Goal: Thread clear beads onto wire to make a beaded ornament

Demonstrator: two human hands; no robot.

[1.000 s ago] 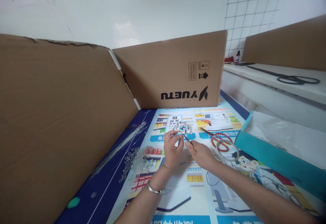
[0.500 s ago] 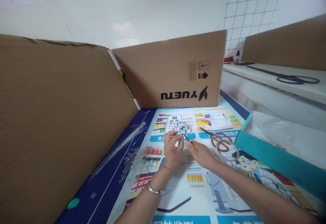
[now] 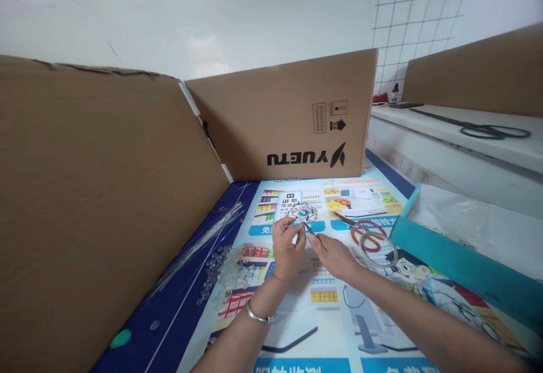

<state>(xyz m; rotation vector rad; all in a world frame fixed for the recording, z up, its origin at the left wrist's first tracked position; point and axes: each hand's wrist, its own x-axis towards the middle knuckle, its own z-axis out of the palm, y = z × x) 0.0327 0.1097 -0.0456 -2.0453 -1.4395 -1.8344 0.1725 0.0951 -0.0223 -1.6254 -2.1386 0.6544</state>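
Observation:
My left hand (image 3: 289,247) is closed in a pinch, thumb against fingertip, on something too small to make out. From the other side my right hand (image 3: 335,255) grips a slim dark pointed tool (image 3: 309,229), its tip meeting the left fingertips. Just beyond the fingers, a cluster of clear beads (image 3: 313,212) lies around a printed eye on the table cover. To the left, many clear round beads (image 3: 218,265) are spread out loose. A bundle of thin clear strands (image 3: 203,240) lies farther left. Whatever is between the left fingertips is mostly hidden.
Red-handled scissors (image 3: 368,235) and a roll of clear tape (image 3: 394,259) lie right of my hands. A teal box (image 3: 458,265) holds plastic bags. Cardboard panels (image 3: 254,118) stand behind and at left. Large black scissors (image 3: 483,129) rest on a white ledge (image 3: 449,130).
Almost nothing differs. Both hands keep their grip in the same place, and the view has shifted very slightly.

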